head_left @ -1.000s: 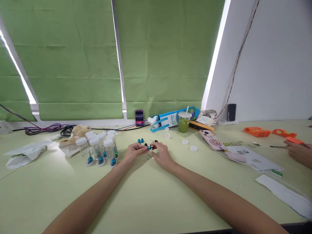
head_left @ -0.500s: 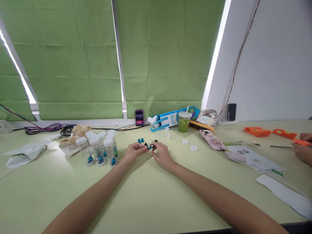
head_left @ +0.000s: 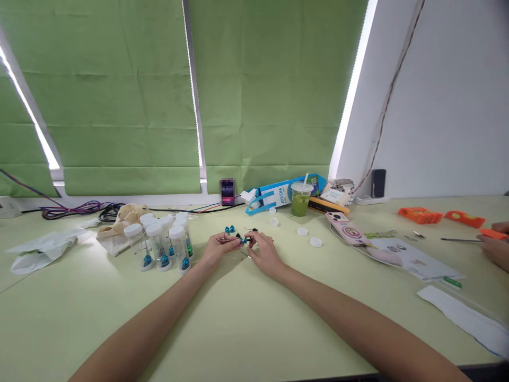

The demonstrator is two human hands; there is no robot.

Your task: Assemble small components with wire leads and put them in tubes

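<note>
My left hand [head_left: 214,248] and my right hand [head_left: 265,253] meet at the middle of the pale green table [head_left: 246,323]. Both pinch one small blue and black part [head_left: 243,240] between their fingertips, just above the tabletop. A thin metal pin seems to stick out of the left hand's pinch. Two more small blue pieces [head_left: 229,229] lie just behind the hands. To the left stands a cluster of clear vials with white caps [head_left: 163,241], several with a blue bead at the bottom.
Loose white caps [head_left: 309,237] lie to the right, beside a pink phone [head_left: 347,230], papers [head_left: 413,261] and a green drink cup [head_left: 300,199]. A blue carton [head_left: 278,195], cables [head_left: 79,209] and a cloth bag [head_left: 119,225] line the back. Another person's hand [head_left: 495,245] works by orange tools [head_left: 419,215].
My hands have stayed in place, still pinching the small part. The other person's hand at the far right has drawn back toward the edge of view.
</note>
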